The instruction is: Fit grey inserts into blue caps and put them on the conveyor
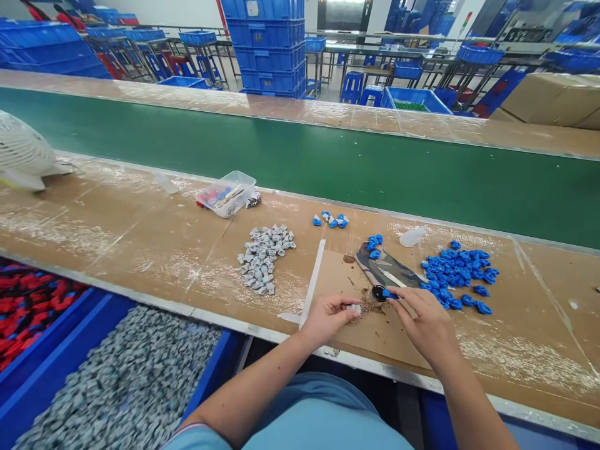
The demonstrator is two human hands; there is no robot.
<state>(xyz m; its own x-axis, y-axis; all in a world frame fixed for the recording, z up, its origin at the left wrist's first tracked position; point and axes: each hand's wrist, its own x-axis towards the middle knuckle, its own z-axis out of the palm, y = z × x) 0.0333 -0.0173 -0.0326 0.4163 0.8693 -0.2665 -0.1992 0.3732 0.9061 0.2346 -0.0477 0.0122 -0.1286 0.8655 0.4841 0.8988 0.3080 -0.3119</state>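
Between thumb and fingers, my left hand (pixel 329 320) pinches a small grey plastic part (pixel 354 308) over the cardboard mat. My right hand (pixel 424 319) grips a small blue part (pixel 390 294) at the edge of a small round pot of dark liquid (pixel 379 292). Whether the blue part touches the liquid I cannot tell. Behind the pot lies a camouflage-patterned cloth strip (pixel 398 271) with a thin pale stick (pixel 390 275) and a few blue parts on it. A pile of blue parts (pixel 452 272) is right of my right hand; a pile of grey parts (pixel 265 256) is to the left.
A few blue-and-grey pieces (pixel 332 220) lie beyond the mat. A clear plastic box (pixel 229 195) holds sticks and coloured bits. The green conveyor belt (pixel 281 153) runs behind. Blue bins of grey parts (pixel 126 369) and red parts (pixel 32 306) stand lower left. A white fan (pixel 23 150) is far left.
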